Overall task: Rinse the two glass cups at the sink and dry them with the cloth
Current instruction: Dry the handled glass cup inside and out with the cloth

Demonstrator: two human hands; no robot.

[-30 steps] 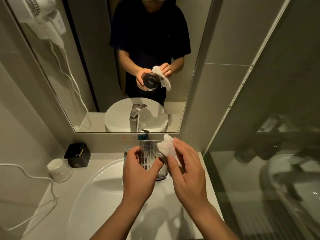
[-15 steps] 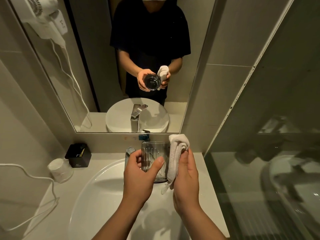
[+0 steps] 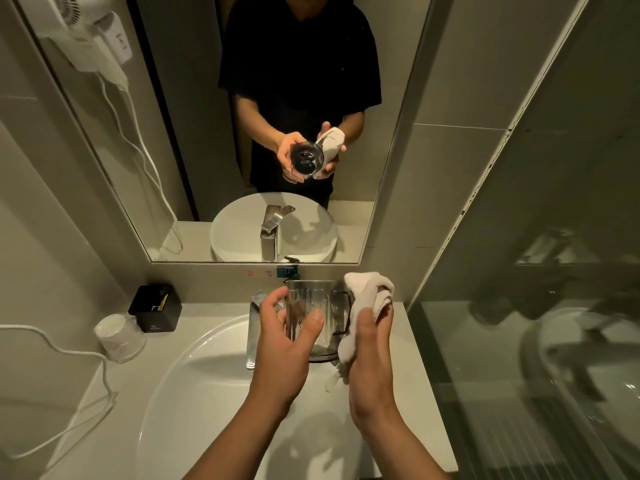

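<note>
A clear ribbed glass cup (image 3: 317, 303) with a side handle is held upright above the white sink basin (image 3: 194, 386). My left hand (image 3: 285, 344) wraps its left side, thumb across the front. My right hand (image 3: 370, 355) presses a white cloth (image 3: 367, 292) against the cup's right side, over the handle. The cloth bunches above the rim and hangs below my palm. A second cup (image 3: 119, 337), upside down with a white wrap over it, stands on the counter at the left.
A chrome faucet (image 3: 254, 327) rises behind the basin, partly hidden by my left hand. A black box (image 3: 156, 308) sits by the wall. A white cord (image 3: 69, 355) trails across the left counter. The mirror (image 3: 242, 133) faces me; a glass partition (image 3: 519, 341) closes the right.
The cloth went from pinched above the cup to wrapped against its right side. Both hands and the cup stay over the basin, with only small shifts.
</note>
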